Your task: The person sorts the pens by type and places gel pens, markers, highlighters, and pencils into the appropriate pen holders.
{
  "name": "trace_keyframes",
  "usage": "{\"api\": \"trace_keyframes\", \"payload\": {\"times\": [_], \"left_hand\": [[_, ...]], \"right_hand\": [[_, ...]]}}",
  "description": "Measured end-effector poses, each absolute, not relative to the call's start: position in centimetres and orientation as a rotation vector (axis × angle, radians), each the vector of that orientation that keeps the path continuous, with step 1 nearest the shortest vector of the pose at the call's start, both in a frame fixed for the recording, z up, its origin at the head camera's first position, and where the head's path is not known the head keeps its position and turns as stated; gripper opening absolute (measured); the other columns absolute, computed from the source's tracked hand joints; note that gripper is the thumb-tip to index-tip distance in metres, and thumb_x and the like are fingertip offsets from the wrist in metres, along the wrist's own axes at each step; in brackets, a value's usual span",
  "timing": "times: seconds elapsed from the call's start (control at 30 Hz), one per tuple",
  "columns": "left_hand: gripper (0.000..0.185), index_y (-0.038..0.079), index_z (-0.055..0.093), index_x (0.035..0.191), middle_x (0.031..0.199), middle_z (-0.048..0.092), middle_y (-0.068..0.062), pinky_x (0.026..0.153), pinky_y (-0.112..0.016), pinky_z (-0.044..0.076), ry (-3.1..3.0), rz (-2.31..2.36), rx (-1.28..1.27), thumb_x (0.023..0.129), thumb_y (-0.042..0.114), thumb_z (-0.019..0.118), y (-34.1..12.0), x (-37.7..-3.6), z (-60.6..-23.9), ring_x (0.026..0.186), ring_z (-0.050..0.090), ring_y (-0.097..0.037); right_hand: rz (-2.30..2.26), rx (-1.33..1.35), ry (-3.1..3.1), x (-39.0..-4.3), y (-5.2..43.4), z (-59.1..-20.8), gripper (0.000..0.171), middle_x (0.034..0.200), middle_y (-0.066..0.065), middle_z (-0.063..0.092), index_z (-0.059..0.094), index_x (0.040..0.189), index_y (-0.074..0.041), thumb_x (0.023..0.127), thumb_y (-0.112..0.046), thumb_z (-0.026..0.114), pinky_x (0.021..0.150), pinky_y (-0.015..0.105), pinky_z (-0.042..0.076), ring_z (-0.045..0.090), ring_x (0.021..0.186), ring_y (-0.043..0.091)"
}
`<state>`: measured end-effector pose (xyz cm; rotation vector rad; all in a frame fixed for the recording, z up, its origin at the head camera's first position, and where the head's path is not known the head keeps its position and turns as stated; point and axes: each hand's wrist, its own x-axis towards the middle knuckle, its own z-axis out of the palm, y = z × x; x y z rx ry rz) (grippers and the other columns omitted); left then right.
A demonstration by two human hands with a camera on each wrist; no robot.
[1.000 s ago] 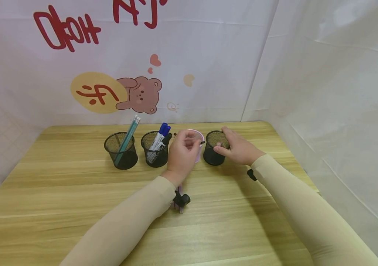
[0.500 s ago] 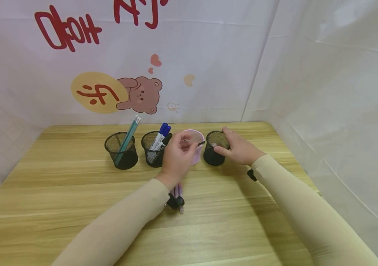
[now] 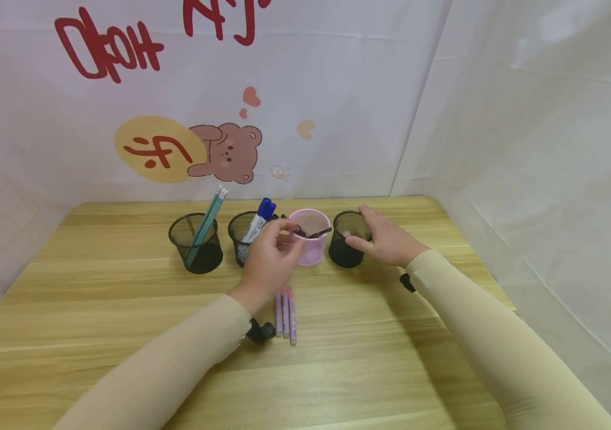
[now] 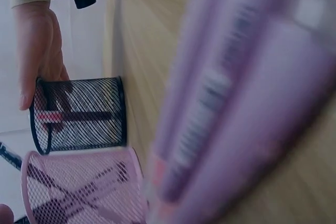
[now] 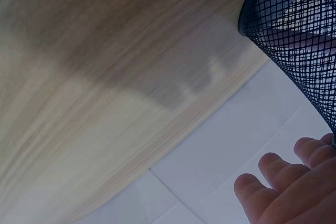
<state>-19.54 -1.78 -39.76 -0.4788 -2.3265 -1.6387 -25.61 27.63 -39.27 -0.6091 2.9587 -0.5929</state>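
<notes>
Near the table's (image 3: 122, 370) far edge, a right hand (image 3: 386, 239) cups a black mesh cup (image 3: 347, 248), while the left hand (image 3: 267, 260), fingers loosely curled, its hold unclear, hovers before a pink mesh cup (image 3: 312, 248).

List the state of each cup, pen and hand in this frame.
Left mesh cup: upright, holds teal pencils.
Second mesh cup: upright, holds blue-capped markers.
Pink cup: upright, dark pens inside.
Right mesh cup: upright, contents unclear.
Purple pens: lying flat on table.
Left hand: fingers curled near pink cup's rim, grip unclear.
Right hand: grips right mesh cup.
</notes>
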Motion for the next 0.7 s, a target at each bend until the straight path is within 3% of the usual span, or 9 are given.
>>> {"api": "trace_keyframes", "payload": {"times": [0.23,0.7], "left_hand": [[0.038,0.005,0.062,0.133,0.133,0.067,-0.011,0.106,-0.048,0.057,-2.477,-1.520,-0.511,0.100,0.021,0.073,-3.7,-19.3,-40.1,0.119,0.070,-0.030],[0.053,0.009,0.060,0.144,0.135,0.068,-0.008,0.100,-0.046,0.059,-2.925,-1.111,-0.515,0.098,0.030,0.075,-6.0,-19.0,-40.4,0.117,0.068,-0.026]], "right_hand": [[-0.563,-0.584,2.946,-25.6,27.7,-39.3,0.099,0.173,0.025,0.021,0.013,0.166,0.003,0.103,-0.061,0.055,0.132,0.056,0.021,0.022,0.161,0.041],[-0.575,-0.595,2.957,-25.7,27.7,-39.4,0.097,0.171,0.025,0.026,0.017,0.165,0.004,0.103,-0.060,0.056,0.131,0.056,0.023,0.025,0.160,0.041]]}}
